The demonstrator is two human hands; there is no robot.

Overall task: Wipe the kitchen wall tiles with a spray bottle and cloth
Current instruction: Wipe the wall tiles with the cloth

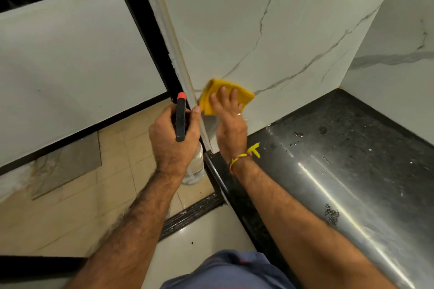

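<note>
Your right hand (pixel 231 117) lies flat w/ fingers straight, pressing a folded yellow cloth (pixel 224 96) onto the white marble-veined wall tile (pixel 281 30). The cloth sits low on that tile, just above the black speckled stone countertop (pixel 352 159) and right beside the tile's outer corner edge, at the countertop's left end. Three fingertips show on top of the cloth; there's a ring on one finger and a yellow thread wristband (pixel 244 156) on that wrist, over the countertop's near-left corner.

Your left hand (pixel 173 138) is wrapped round the neck of a clear plastic spray bottle w/ black head and orange nozzle tip (pixel 180 122), held just left of the countertop's corner, off its edge. Nozzle points up and away from you, toward the tiled corner; the clear body hangs below your fist, over the beige floor tiles (pixel 70 213). Can't tell if a finger is on the trigger, it's hidden by the hand.

Both hands are near each other but not touching, w/ the wall corner between them. The countertop has a bright glare streak and scattered droplets or specks on it. Left of the countertop, a white panel w/ a black frame (pixel 70 54) stands beyond the floor tiles. Blue clothing (pixel 225 270) shows at the bottom edge, near the countertop's front.
</note>
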